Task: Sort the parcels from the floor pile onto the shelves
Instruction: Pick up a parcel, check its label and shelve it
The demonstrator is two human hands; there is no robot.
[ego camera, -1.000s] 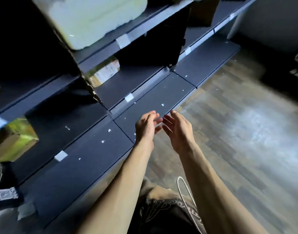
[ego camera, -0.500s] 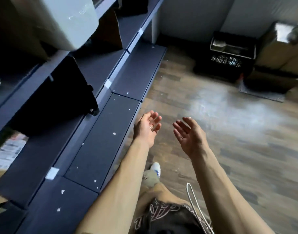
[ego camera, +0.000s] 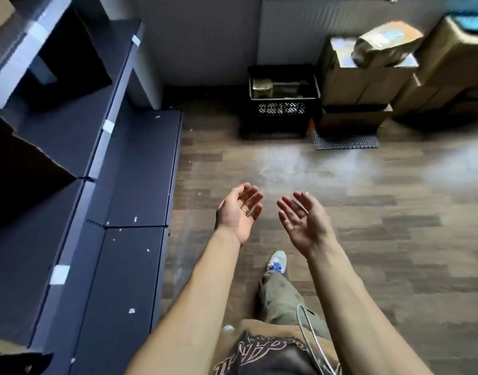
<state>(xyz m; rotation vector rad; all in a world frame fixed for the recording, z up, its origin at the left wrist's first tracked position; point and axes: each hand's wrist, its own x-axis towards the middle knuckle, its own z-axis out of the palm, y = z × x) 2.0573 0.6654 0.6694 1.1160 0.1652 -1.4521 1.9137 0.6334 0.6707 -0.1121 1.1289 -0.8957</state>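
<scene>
Parcels are in neither hand. The left hand and the right hand hover side by side over the wooden floor, palms turned up and toward each other with a gap between them. The left fingers are loosely curved and a little apart, with a ring on one. The right fingers are straighter and spread. Neither hand touches anything.

Just to the left run the dark shelves; the lowest boards nearest the hands carry only pale specks. The step in hand looks like the approach to the pile for a pick-up, hands readied.

Farther on, against the wall, stands a black crate with some wrapped packets inside. Beside it on the right is the stack of brown cardboard boxes, with a smaller wrapped parcel lying tilted on top. The pile is well apart from the fingers, ahead and to the right.

The next move probably calls for stepping forward, reaching past the crate, and closing both hands on one box or on the top parcel, which looks easiest to lift free.
</scene>
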